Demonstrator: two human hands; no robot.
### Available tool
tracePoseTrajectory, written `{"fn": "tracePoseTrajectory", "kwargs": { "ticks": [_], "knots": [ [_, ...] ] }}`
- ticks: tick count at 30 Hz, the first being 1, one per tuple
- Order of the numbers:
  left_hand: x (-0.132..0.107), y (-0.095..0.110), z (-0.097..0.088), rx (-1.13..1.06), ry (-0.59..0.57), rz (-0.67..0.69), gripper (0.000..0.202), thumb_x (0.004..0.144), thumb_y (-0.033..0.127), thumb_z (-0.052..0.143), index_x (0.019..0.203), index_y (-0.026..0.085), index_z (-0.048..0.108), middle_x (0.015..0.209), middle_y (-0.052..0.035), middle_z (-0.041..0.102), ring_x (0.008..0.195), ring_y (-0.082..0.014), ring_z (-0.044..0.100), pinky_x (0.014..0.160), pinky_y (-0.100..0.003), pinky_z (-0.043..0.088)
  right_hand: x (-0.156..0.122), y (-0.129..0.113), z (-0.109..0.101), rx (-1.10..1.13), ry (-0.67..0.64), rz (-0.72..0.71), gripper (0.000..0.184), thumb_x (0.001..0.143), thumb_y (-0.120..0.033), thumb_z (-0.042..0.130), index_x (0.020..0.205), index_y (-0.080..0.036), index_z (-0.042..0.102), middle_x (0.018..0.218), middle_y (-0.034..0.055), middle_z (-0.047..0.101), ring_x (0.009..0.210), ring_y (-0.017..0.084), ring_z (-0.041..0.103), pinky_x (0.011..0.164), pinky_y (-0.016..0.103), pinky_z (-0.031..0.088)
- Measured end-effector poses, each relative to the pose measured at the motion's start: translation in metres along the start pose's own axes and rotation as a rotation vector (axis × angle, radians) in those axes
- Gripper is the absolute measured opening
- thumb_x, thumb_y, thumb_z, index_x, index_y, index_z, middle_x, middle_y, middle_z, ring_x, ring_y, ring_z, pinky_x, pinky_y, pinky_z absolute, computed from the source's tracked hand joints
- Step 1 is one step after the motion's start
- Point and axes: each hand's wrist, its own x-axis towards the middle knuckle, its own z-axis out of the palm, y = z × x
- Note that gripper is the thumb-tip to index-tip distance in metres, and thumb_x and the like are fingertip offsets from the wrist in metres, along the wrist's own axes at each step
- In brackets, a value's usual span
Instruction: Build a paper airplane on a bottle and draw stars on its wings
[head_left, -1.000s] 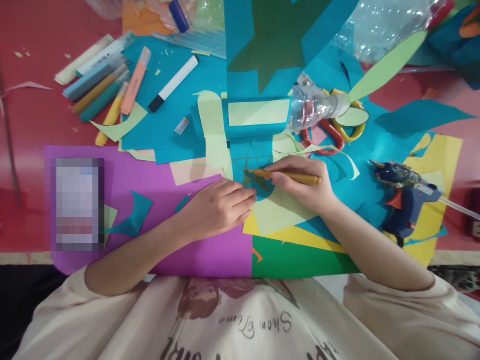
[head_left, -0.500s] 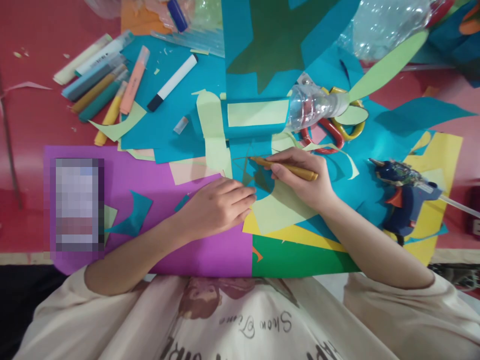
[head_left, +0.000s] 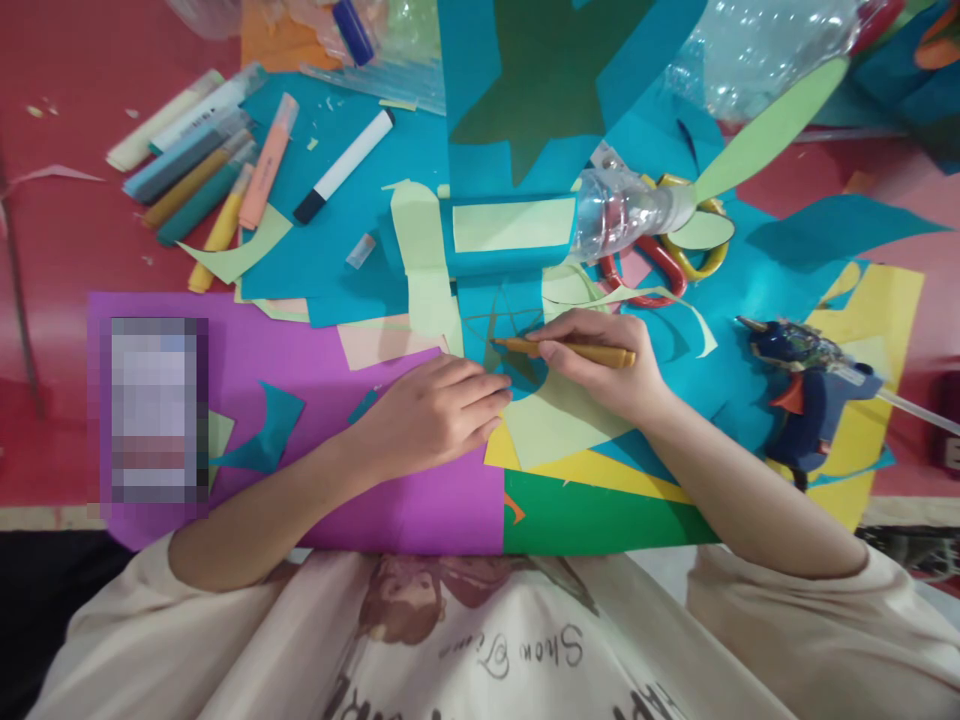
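My right hand (head_left: 600, 370) is closed around an orange-brown marker (head_left: 592, 351), its tip touching a small teal paper piece (head_left: 506, 325) that bears drawn star lines. My left hand (head_left: 435, 412) lies flat with fingers together, pressing down on the papers just left of the marker tip. Beneath both hands are a purple sheet (head_left: 315, 360), a pale green scrap (head_left: 555, 425), and yellow and green sheets. Just beyond the teal piece lies a plastic bottle wrapped in teal and pale green paper (head_left: 517, 230).
Several markers (head_left: 210, 160) lie at the far left, a white marker (head_left: 345, 165) beside them. Scissors with red and yellow handles (head_left: 667, 265) sit behind the bottle. A blue glue gun (head_left: 806, 395) stands at the right. A blurred rectangle (head_left: 154, 410) lies on the purple sheet. Red table surface surrounds all.
The marker tip moved up along the teal piece half a second ago, then came back down and left; my left hand stayed pressed in place.
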Motion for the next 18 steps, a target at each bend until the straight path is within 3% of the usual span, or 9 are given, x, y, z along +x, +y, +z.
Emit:
{"fn": "tracePoseTrajectory", "kwargs": {
  "ticks": [6, 12, 18],
  "knots": [
    [-0.0010, -0.0004, 0.0003, 0.002, -0.053, -0.014, 0.023, 0.099, 0.017, 0.047, 0.102, 0.015, 0.070, 0.108, -0.0057, 0.074, 0.091, -0.0180, 0.065, 0.083, -0.032, 0.055, -0.0005, 0.0011, -0.0002, 0.018, -0.018, 0.002, 0.019, 0.085, -0.035, 0.066, 0.078, -0.019, 0.073, 0.073, 0.0023, 0.074, 0.064, 0.015, 0.068, 0.056, 0.026, 0.053],
    [-0.0016, -0.0006, -0.0001, -0.018, -0.034, -0.003, 0.023, 0.099, 0.017, 0.047, 0.101, 0.012, 0.069, 0.106, -0.0063, 0.075, 0.090, -0.0189, 0.065, 0.082, -0.032, 0.055, 0.0014, -0.0009, -0.0001, 0.097, 0.105, 0.017, 0.021, 0.085, -0.039, 0.067, 0.075, -0.020, 0.068, 0.068, 0.0005, 0.072, 0.059, 0.013, 0.067, 0.054, 0.025, 0.053],
    [-0.0014, 0.0004, -0.0006, -0.004, -0.037, -0.004, 0.024, 0.099, 0.017, 0.046, 0.101, 0.013, 0.070, 0.106, -0.0059, 0.075, 0.090, -0.0185, 0.065, 0.082, -0.032, 0.055, 0.0021, -0.0015, 0.0020, 0.097, 0.130, 0.039, 0.020, 0.084, -0.040, 0.067, 0.081, -0.020, 0.067, 0.071, 0.0008, 0.072, 0.060, 0.013, 0.067, 0.055, 0.025, 0.055]
  ]
}}
